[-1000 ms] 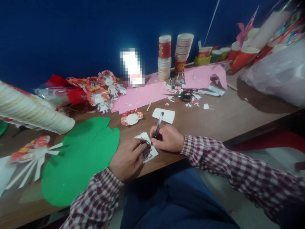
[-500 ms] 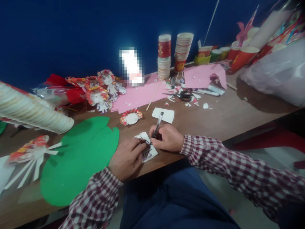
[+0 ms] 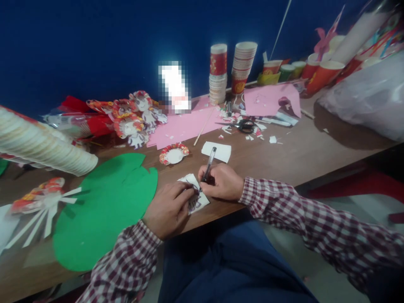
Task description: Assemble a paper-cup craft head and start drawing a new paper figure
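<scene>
My right hand (image 3: pixel 222 182) is closed round a clear-barrelled pen with a black cap end (image 3: pixel 209 163). The pen slants, its tip down at a small piece of white paper (image 3: pixel 195 206) with dark outlines drawn on it. My left hand (image 3: pixel 168 206) lies over the left part of that paper, fingers stretched across it and pressing it to the table. Part of the drawing is hidden under those fingers. Just beyond my hands lie a folded white paper (image 3: pixel 217 152) and a small white disc with a red patterned rim (image 3: pixel 174 155).
A green paper leaf shape (image 3: pixel 107 210) lies left on the wooden table (image 3: pixel 284 155), near stacked cups (image 3: pixel 47 141). Farther back are paper figures (image 3: pixel 139 115), pink sheets (image 3: pixel 189 126), black scissors (image 3: pixel 245 126), paper scraps and upright cup stacks (image 3: pixel 218 71). A plastic bag (image 3: pixel 366 97) stands right.
The view has shifted very slightly. Both hands, the pen and the drawn paper keep nearly the same places.
</scene>
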A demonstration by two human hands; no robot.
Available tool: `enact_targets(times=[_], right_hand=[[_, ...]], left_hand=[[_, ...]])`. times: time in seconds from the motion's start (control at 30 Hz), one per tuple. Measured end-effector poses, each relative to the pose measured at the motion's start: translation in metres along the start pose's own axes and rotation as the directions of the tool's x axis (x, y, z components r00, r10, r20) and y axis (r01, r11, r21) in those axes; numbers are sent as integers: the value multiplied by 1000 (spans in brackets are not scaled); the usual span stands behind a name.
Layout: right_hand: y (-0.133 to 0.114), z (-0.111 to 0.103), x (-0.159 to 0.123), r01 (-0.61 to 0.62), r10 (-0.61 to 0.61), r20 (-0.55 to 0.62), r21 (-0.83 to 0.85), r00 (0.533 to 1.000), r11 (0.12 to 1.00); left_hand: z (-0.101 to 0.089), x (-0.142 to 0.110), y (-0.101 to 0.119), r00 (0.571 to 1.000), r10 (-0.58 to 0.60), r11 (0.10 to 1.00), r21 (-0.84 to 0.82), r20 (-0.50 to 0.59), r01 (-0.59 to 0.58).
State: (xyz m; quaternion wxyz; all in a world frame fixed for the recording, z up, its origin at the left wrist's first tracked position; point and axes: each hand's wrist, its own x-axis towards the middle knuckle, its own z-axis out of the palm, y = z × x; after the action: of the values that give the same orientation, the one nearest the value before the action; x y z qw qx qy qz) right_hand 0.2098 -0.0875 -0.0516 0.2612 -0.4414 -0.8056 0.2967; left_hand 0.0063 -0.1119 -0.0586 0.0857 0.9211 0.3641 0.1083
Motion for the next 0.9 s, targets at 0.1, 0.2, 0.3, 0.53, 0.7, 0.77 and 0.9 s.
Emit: enact_targets(times=[0.1,0.2,0.3,0.53,0.7,0.77,0.9], right_hand=[[0,0,0,-3,3,2,23,1000,1000],[0,0,0,-5,6,-6,28,1000,1000],[0,0,0,-3,3,-2,14,1000,1000],[-1,0,-1,-14,14,0,41,1000,999],[-1,0,-1,-15,15,6,39,1000,999],[-1,0,-1,-6,5,14,29,1000,1000],[0,0,0,2,-3,10,60,1000,998]], left_hand=[[0,0,0,1000,-2,1000,-2,3,2],[1,-1,-1,1000,8,1000,-10,-8,-8],[1,0,0,999,19,1000,-18,-31,-20],[1,0,0,999,13,1000,-19,-44,-14],[2,0,-1,999,27,1000,-12,-41,-27],[2,0,-1,999,24,1000,-11,-37,-24],[2,0,-1,999,22,1000,-8,-31,-23]])
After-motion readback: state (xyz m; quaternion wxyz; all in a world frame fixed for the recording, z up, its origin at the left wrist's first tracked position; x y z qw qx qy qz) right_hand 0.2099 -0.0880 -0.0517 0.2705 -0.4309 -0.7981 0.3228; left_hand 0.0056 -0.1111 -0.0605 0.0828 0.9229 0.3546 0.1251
